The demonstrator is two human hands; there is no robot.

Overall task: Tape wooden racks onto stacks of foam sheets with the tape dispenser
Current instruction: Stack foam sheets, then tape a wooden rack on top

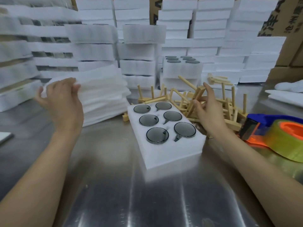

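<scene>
Against right hand [208,110]: wooden racks [188,100].

A packing workshop or warehouse area is showing here: stacked white foam blocks [137,46] are filling the background, cardboard cartons [278,18] are standing behind them, and a stainless steel worktable [114,194] is carrying loose wooden racks [188,99].

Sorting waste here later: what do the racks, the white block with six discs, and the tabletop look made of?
Racks: pale unfinished wood, seemingly, with dowel pegs. Block: soft white foam, matte, fuzzy cut edges. Discs: probably grey tinted glass, glossy, see-through. Tabletop: likely stainless steel, brushed, streaky reflections.
</scene>
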